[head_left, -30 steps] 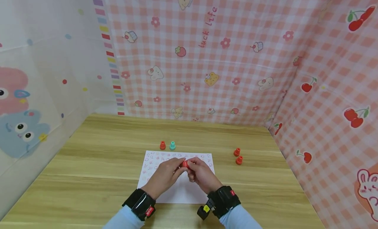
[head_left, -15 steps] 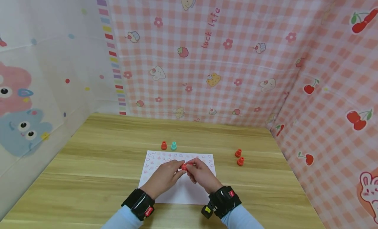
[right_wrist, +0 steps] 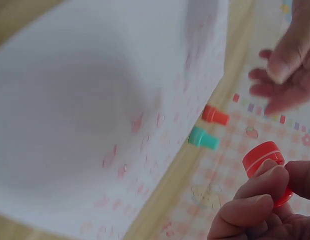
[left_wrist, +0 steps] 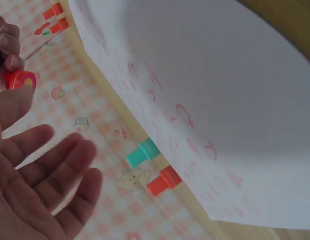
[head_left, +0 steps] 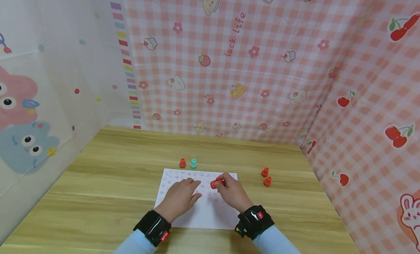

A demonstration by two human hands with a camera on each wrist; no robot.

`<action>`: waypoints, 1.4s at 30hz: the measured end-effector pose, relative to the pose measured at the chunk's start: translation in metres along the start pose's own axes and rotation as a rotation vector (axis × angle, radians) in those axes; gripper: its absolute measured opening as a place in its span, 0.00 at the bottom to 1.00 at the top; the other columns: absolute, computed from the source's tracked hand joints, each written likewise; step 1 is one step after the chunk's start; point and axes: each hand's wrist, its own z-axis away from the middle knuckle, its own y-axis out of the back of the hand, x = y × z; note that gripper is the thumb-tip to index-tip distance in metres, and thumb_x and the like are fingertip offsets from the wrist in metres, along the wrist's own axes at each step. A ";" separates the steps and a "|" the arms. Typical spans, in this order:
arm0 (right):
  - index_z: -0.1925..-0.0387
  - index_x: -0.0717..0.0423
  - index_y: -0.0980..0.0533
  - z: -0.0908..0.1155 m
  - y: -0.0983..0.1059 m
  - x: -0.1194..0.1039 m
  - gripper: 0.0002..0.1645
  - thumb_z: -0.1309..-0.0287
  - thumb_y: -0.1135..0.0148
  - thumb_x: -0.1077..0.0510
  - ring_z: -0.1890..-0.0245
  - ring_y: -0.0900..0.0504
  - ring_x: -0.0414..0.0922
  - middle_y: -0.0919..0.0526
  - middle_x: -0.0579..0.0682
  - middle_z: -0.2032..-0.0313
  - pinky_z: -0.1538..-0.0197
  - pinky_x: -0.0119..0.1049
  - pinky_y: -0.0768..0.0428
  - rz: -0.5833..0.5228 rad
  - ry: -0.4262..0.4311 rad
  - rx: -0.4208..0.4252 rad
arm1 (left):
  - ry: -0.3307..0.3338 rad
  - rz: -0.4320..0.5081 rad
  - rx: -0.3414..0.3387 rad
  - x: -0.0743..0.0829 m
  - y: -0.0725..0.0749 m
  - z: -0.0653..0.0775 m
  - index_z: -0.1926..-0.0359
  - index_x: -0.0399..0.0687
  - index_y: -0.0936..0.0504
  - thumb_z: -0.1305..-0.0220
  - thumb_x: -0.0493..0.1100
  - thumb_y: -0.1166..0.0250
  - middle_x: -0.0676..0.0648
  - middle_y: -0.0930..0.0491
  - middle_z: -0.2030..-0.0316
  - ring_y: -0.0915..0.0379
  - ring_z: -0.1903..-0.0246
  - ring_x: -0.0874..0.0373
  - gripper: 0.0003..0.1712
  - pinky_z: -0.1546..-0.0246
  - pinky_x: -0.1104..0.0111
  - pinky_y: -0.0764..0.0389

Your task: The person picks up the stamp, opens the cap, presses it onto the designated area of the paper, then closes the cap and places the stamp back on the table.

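In the head view my right hand pinches a red stamp between thumb and fingers, held over the white paper. A thin pale line circles the stamp's wide end in the right wrist view. A yellow and pink patch shows on the round end of the stamp in the left wrist view. My left hand hovers above the left part of the paper, fingers spread and holding nothing. Small pinkish-red prints cover the upper part of the paper; the hands hide some.
Behind the paper stand a red stamp and a turquoise stamp. Two more red stamps, one farther back and one nearer, stand to the right on the wooden table. Patterned cloth hangs behind.
Both hands held the red stamp together earlier. My left hand has let go and its fingers have spread; my right hand has moved a little right with the stamp.
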 end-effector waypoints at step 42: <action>0.60 0.68 0.26 -0.019 0.160 0.084 0.12 0.30 0.49 0.60 0.75 0.27 0.49 0.23 0.54 0.73 0.70 0.43 0.28 0.543 0.002 0.267 | 0.242 -0.190 -0.268 -0.003 0.011 0.006 0.63 0.42 0.15 0.49 0.47 0.22 0.43 0.21 0.72 0.23 0.67 0.47 0.17 0.62 0.51 0.23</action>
